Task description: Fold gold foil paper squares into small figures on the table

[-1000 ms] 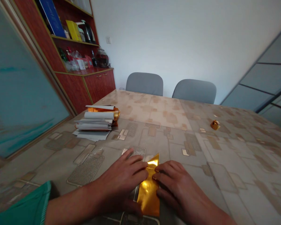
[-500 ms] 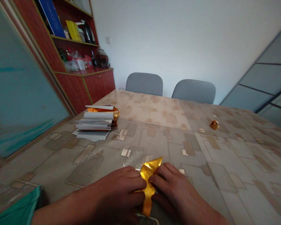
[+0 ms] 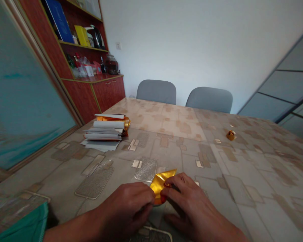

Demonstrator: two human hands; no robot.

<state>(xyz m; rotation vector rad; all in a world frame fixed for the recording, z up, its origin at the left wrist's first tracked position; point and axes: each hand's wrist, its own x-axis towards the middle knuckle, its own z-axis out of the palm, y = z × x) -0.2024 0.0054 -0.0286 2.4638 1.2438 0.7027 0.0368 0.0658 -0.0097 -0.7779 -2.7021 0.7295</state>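
A folded piece of gold foil paper (image 3: 160,182) is held just above the near edge of the table (image 3: 166,134). My left hand (image 3: 127,210) pinches its left side with curled fingers. My right hand (image 3: 189,205) grips its right side, fingertips pressed on the foil. Only the upper pointed part of the paper shows; the remainder is hidden between my hands.
A stack of white and gold sheets (image 3: 106,132) lies at the table's left. A small folded gold piece (image 3: 231,135) sits at the right. Two grey chairs (image 3: 156,91) stand at the far side. A red cabinet with shelves (image 3: 91,67) is at the left.
The foil lay flat and long under my fingers a second ago. Now it is lifted and folded smaller, and both hands have drawn back toward me and closed on it.
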